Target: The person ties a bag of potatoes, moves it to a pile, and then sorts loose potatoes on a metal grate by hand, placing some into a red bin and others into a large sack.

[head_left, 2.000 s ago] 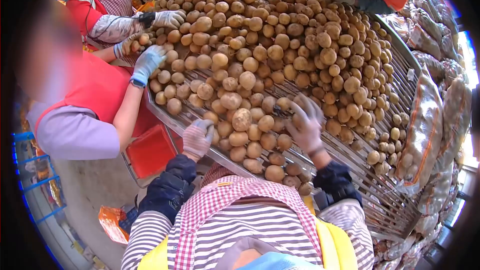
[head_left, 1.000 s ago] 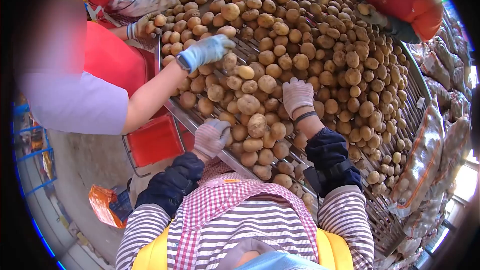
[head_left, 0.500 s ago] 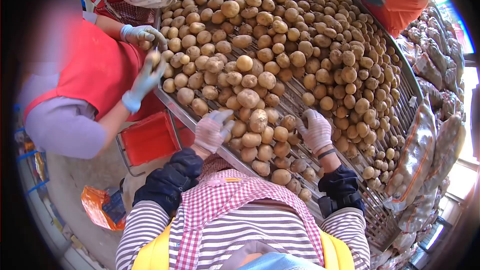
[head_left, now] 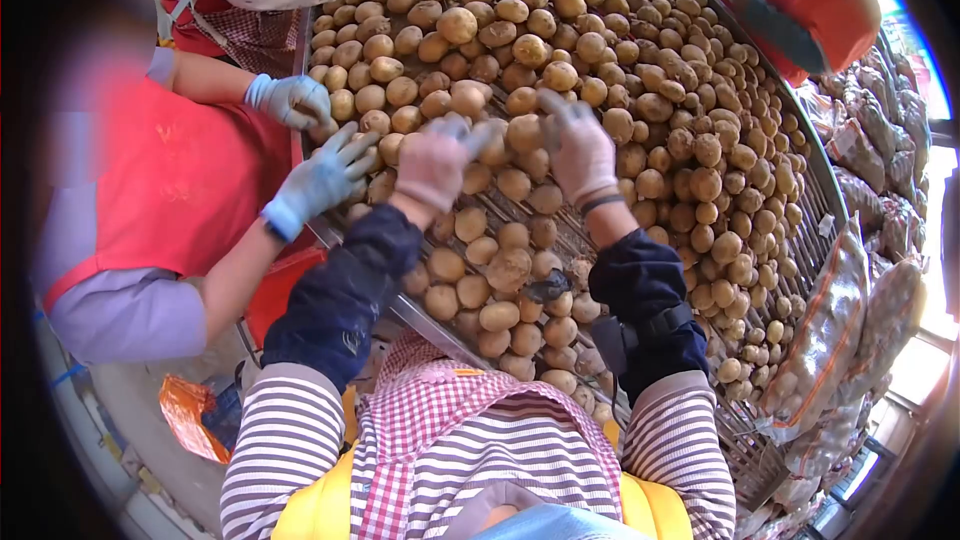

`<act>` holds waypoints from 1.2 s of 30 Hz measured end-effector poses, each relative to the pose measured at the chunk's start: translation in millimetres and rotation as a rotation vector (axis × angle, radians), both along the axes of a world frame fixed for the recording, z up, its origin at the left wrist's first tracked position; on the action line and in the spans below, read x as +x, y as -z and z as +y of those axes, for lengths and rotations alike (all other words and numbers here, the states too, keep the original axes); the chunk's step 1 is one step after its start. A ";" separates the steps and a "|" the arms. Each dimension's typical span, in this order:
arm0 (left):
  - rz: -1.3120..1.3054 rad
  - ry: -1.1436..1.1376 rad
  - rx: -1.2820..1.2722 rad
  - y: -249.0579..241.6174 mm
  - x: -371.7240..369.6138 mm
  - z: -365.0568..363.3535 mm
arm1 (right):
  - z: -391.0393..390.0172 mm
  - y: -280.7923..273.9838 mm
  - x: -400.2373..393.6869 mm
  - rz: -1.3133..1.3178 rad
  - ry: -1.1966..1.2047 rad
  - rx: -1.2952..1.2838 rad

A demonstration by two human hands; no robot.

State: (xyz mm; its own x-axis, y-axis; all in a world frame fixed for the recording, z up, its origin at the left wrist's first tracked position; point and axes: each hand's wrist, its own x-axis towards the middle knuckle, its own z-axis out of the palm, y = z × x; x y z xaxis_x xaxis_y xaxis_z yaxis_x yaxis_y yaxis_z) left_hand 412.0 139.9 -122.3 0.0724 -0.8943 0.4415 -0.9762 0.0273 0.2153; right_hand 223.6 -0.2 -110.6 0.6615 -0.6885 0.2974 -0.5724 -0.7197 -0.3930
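Many potatoes [head_left: 508, 268] lie on a slatted metal table [head_left: 585, 230]. Both of my arms reach forward over it, in white gloves. My left hand [head_left: 438, 158] is on the potatoes with its fingers spread, somewhat blurred. To its right, my right hand [head_left: 580, 148] has its fingers stretched forward beside a potato [head_left: 525, 133]; it is blurred too. Between my forearms, a dark lump [head_left: 549, 286] sits among the nearer potatoes.
A co-worker in a red apron [head_left: 190, 170] stands at the left, their gloved hands [head_left: 325, 175] over the table edge. Other co-workers are at the top left and top right. Filled net sacks [head_left: 820, 330] line the right side, and a red container [head_left: 278, 290] is below left.
Both my hands have moved forward, farther up the table. Potatoes near me have shifted, and the dark lump now shows. The left co-worker's nearer hand has opened over the potatoes.
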 end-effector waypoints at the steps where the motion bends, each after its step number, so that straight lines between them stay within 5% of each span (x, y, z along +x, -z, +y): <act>1: 0.058 -0.175 0.189 7.4 14.9 -14.2 | -17.2 -3.1 0.4 -0.064 0.058 -0.024; 2: 0.381 -0.248 0.201 10.7 34.7 -27.9 | -31.4 -7.2 -2.4 -0.128 0.115 -0.049; 5: 0.316 -0.368 0.070 6.3 47.2 -46.8 | -54.8 -7.4 -15.6 0.017 0.075 -0.039; 9: 0.203 -0.144 0.328 -3.7 24.2 -72.4 | -40.5 3.5 -2.5 0.492 -0.015 -0.028; 12: 0.178 -0.206 0.614 -26.9 25.5 -105.0 | -32.3 -18.0 7.0 0.648 -0.052 0.054; 19: 0.020 0.104 1.270 -61.3 29.9 -92.2 | -1.1 -26.4 -10.3 0.759 -0.108 0.119; 23: 0.163 0.248 1.142 -42.3 44.9 -84.6 | 11.0 -10.9 -45.5 0.935 -0.149 0.284; 25: 0.194 0.178 0.601 -24.3 41.3 -89.9 | 21.0 -5.4 -55.3 0.851 -0.112 0.155; 30: 0.054 0.183 0.652 -4.0 18.9 -109.2 | 23.5 4.6 -71.8 0.883 -0.208 0.061; 32: 0.110 0.165 0.716 -5.4 17.9 -108.7 | 19.5 -0.6 -71.8 0.971 -0.253 0.100; 34: 0.274 0.109 0.623 -1.6 14.5 -86.7 | 13.6 -26.5 -66.4 0.755 -0.127 0.157; 36: 0.492 0.023 0.836 -16.3 3.1 -66.9 | 6.0 -34.9 -49.1 0.610 -0.062 0.150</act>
State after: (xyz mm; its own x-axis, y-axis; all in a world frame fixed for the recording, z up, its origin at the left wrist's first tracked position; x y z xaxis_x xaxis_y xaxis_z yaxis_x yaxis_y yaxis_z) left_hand 415.1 73.0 -106.0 0.0579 -0.9091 -0.4126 -0.7730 -0.3023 0.5577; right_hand 174.4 5.9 -75.7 0.7221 -0.6481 -0.2422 -0.6839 -0.7215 -0.1084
